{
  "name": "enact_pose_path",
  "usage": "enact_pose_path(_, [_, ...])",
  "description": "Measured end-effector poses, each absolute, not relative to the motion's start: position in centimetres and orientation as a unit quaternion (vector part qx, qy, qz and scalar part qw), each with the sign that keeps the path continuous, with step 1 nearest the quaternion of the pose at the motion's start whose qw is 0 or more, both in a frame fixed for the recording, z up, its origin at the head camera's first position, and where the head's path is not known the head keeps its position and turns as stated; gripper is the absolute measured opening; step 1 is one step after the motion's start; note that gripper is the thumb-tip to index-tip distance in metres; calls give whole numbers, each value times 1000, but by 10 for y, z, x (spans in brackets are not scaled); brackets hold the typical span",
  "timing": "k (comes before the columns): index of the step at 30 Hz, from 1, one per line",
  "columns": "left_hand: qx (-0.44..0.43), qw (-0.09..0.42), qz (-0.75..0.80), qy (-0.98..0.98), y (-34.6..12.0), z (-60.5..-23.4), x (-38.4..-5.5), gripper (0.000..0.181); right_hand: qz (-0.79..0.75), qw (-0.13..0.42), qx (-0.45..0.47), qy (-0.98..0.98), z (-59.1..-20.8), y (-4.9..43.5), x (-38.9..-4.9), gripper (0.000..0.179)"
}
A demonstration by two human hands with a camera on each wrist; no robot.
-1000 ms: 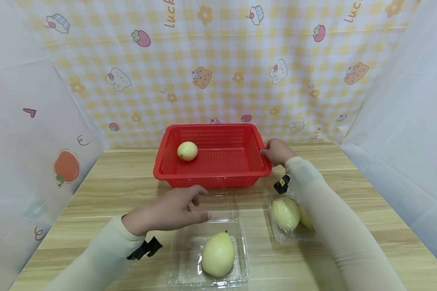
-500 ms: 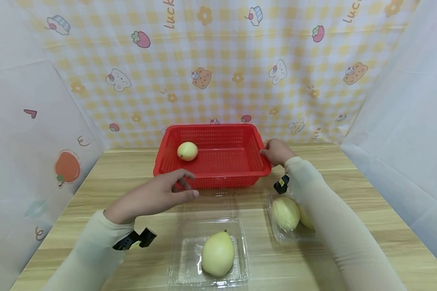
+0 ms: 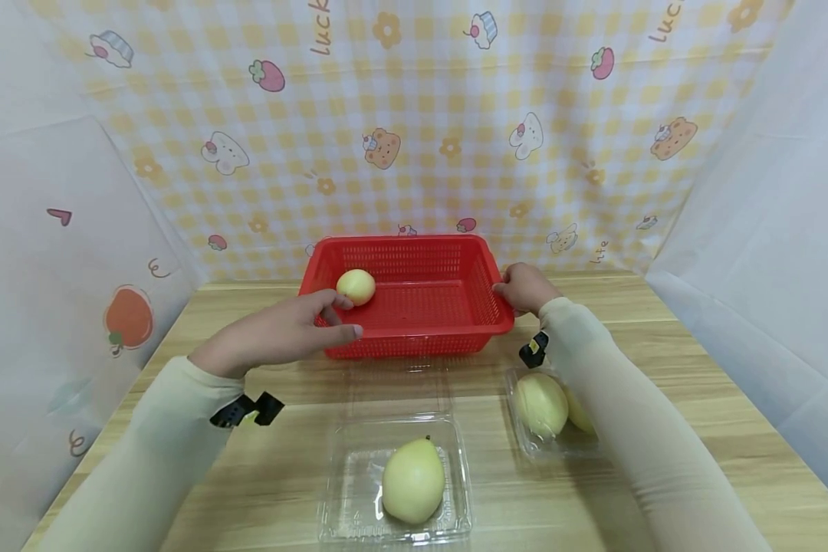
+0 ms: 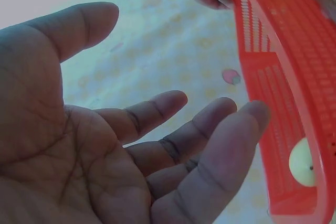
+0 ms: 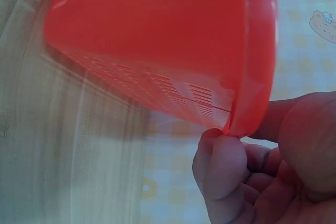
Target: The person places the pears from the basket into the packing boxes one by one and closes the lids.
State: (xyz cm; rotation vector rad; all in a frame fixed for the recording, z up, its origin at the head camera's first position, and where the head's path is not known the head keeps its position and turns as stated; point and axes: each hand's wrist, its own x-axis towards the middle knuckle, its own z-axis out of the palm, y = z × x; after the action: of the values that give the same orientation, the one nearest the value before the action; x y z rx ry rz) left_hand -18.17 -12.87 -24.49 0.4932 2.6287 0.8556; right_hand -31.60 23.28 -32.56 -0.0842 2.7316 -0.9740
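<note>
A red plastic basket point(image 3: 421, 333) stands at the back of the table, with one yellow pear point(image 3: 356, 287) lying in its left part. My right hand point(image 3: 527, 289) grips the basket's right rim; in the right wrist view the fingers point(image 5: 226, 166) curl under that rim. Over the basket's front left corner hovers my left hand point(image 3: 283, 326), its palm bare and its fingers spread apart, close to the pear. A clear plastic clamshell box point(image 3: 359, 491) lies unfolded in front of the basket, holding another pear point(image 3: 414, 481).
To the right, partly under my right forearm, is a second clear box point(image 3: 524, 441) with pears point(image 3: 541, 405) in it. A checked cloth point(image 3: 448, 184) hangs behind the wooden table point(image 3: 262, 491), and white cloth closes off both sides.
My left hand has moved away from the clamshell box, up and to the left, to the basket's front left corner. The right hand keeps its grip on the rim.
</note>
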Motion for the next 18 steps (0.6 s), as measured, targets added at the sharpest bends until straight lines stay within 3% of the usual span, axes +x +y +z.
enact_pose_path(18, [152, 160, 193, 956, -118, -228, -226, 62, -330, 118, -28, 936, -324, 232, -313, 25])
